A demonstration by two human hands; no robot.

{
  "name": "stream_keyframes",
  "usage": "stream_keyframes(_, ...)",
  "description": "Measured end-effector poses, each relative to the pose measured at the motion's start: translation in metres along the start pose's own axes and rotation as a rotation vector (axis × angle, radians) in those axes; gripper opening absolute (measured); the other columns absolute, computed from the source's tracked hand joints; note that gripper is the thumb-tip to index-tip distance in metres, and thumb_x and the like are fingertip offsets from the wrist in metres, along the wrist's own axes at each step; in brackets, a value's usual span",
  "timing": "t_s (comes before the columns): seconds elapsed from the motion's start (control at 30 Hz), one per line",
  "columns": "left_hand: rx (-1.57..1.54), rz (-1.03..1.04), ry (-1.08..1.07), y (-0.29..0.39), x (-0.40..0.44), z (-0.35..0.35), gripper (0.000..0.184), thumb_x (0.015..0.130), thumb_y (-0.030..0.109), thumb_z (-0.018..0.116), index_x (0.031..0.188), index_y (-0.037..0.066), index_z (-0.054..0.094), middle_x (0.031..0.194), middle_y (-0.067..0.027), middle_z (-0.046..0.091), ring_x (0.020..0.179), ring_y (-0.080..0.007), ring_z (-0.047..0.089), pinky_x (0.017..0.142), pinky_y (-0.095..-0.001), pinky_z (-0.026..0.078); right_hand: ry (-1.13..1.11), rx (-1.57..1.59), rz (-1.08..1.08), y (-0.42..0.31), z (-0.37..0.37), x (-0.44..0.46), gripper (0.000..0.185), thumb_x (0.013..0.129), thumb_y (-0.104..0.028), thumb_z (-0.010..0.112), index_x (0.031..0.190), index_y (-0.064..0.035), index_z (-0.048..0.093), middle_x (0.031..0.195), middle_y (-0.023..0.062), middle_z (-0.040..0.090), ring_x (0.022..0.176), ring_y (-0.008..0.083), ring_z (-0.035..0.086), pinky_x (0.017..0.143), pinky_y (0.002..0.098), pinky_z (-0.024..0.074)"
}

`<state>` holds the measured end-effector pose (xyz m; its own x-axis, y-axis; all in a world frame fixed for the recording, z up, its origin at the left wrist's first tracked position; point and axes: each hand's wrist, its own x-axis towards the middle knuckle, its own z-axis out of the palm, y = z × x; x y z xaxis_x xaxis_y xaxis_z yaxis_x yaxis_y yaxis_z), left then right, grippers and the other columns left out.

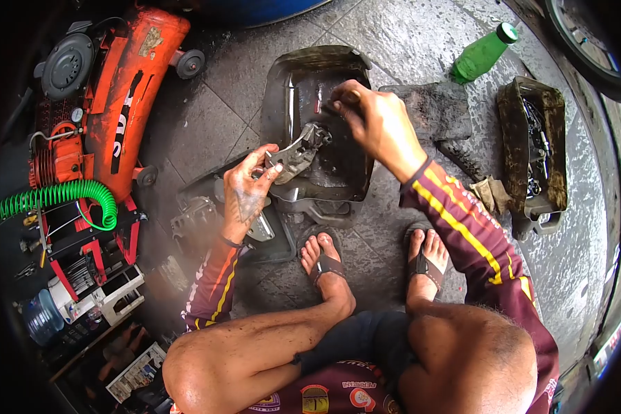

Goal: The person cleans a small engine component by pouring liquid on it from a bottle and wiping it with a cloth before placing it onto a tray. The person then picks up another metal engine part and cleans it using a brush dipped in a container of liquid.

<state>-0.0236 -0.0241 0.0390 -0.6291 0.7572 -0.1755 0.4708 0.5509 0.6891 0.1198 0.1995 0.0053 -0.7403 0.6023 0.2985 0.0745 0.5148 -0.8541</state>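
Note:
My left hand grips a grey cast-metal engine part by its near end, thumb on top. The part is tilted over a dark, oily plastic basin with dark fluid in its bottom. Over the basin's far right side, my right hand is closed with curled fingers, just above the part and apart from it. Whatever those fingers hold, if anything, is hidden. Next to my left wrist, a dark tray holds more metal parts, partly covered by the hand.
An orange air compressor with a green coiled hose stands left. Right are a green bottle, a dirty dark cloth and a long grimy container of metal parts. My sandaled feet flank the near floor.

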Motion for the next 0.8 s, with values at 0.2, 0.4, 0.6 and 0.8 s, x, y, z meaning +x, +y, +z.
stream_keyframes(0.2,0.103,0.006,0.0,0.005,0.002,-0.003,0.035,0.086,0.012,0.075,0.119,0.003,0.069,0.114,-0.0109,0.073,0.106,-0.022,0.07,0.085,-0.0334,0.055,-0.162,-0.078,-0.09,-0.002,0.001,0.004,0.019,0.088,-0.016,0.067,0.102,-0.0029,0.065,0.073,0.0217,0.067,0.07,0.0406,0.068,0.065,0.0477,0.0553)
stream_keyframes(0.4,-0.032,-0.051,0.024,0.0,0.001,0.004,0.036,0.085,0.005,0.075,0.121,0.0,0.067,0.117,-0.0113,0.072,0.107,-0.0211,0.069,0.091,-0.0332,0.056,-0.285,0.345,0.155,-0.026,0.034,-0.026,0.015,0.094,-0.016,0.066,0.101,-0.0032,0.068,0.086,0.0174,0.072,0.085,0.0315,0.073,0.073,0.0373,0.0548)
stream_keyframes(0.6,0.054,-0.036,0.008,-0.006,-0.007,0.007,0.038,0.085,0.003,0.075,0.122,0.001,0.067,0.118,-0.0119,0.072,0.105,-0.02,0.07,0.091,-0.0327,0.057,-0.142,0.222,0.091,-0.008,0.038,-0.022,0.018,0.09,-0.019,0.066,0.095,-0.001,0.065,0.076,0.022,0.068,0.075,0.0415,0.068,0.067,0.047,0.0554)
stream_keyframes(0.8,0.075,-0.024,0.028,0.0,-0.001,0.01,0.037,0.085,0.006,0.075,0.122,0.003,0.067,0.115,-0.0111,0.073,0.103,-0.0211,0.071,0.088,-0.0329,0.057,-0.273,0.296,0.2,-0.013,0.037,-0.023,0.018,0.089,-0.017,0.068,0.094,0.0,0.065,0.076,0.0229,0.067,0.078,0.041,0.069,0.067,0.0448,0.0542)
